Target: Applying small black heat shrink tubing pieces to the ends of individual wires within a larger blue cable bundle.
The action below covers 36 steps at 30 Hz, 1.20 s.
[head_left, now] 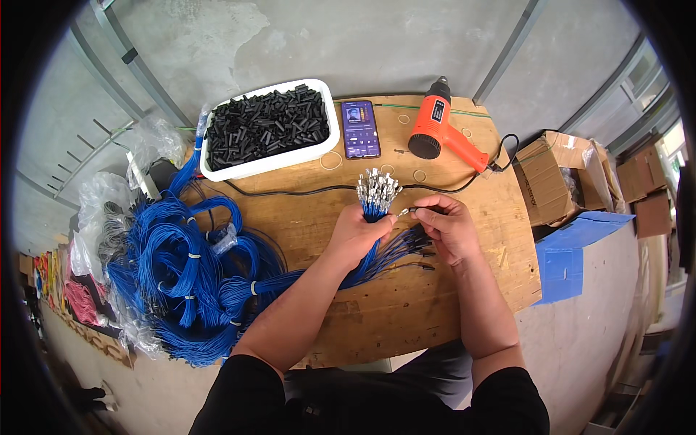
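My left hand (355,235) is closed around a bundle of blue wires, whose silvery metal terminals (378,191) fan out above the fist. Just right of it, my right hand (451,228) pinches a small black sleeve (414,210) between thumb and fingertips. One metal terminal (403,212) shows between the sleeve and my left thumb. Below the hands, several wire ends with black sleeves (420,250) spread to the right over the wooden table (391,319). Large coils of blue wire (185,264), tied with pale bands, lie to the left.
A white tub (335,138) full of short black tubes stands at the back, beside a phone (361,130) with its screen lit. An orange heat gun (444,127) lies back right, its black cord (283,193) crossing the table. Cardboard boxes (540,185) stand beyond the right edge.
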### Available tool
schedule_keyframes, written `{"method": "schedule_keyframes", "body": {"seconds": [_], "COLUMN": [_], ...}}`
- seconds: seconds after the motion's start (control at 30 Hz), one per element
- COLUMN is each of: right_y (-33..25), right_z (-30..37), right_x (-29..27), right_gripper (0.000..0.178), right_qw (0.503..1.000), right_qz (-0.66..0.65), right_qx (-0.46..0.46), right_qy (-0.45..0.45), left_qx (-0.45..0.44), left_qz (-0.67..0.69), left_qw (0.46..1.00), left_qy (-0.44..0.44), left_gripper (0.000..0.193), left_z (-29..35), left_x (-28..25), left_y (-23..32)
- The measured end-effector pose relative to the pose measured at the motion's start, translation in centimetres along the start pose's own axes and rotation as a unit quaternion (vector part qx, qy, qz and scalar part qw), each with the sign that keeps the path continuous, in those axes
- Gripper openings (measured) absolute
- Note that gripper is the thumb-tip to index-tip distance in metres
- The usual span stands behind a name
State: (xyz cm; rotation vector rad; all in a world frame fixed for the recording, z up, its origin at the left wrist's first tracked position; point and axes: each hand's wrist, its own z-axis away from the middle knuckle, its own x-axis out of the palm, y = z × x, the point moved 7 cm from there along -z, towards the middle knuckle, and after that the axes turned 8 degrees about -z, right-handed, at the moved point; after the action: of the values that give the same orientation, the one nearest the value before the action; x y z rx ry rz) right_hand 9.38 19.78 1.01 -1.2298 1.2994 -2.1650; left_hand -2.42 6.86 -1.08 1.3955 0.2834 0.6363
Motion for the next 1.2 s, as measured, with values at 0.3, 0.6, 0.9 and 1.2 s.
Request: {"method": "schedule_keyframes", "body": {"seconds": [0.3, 0.6, 0.9, 1.2], "right_y": [-0.1, -0.3, -0.2, -0.4], "right_z": [0.1, 0.1, 0.1, 0.1], "right_x": [0.1, 0.4, 0.4, 0.1], "right_gripper": [0.017, 0.018, 0.010, 0.009], "right_qw": [0.999, 0.998, 0.998, 0.999], "right_qz": [0.029, 0.047, 0.038, 0.031], "right_qx": [-0.026, -0.046, -0.042, -0.042], "right_qy": [0.004, -0.013, -0.007, 0.000], "left_qx": [0.024, 0.031, 0.042, 0.024], "left_qz": [-0.038, -0.060, -0.084, 0.013], "left_qw": [0.999, 0.997, 0.995, 0.998], "left_qy": [-0.016, -0.030, -0.027, -0.049], "left_gripper": [0.012, 0.010, 0.011, 0.010], "left_z": [0.0, 0.4, 0.4, 0.4], "left_x": [-0.1, 0.4, 0.3, 0.6], "left_y": [0.0, 0.9, 0.9, 0.8]}}
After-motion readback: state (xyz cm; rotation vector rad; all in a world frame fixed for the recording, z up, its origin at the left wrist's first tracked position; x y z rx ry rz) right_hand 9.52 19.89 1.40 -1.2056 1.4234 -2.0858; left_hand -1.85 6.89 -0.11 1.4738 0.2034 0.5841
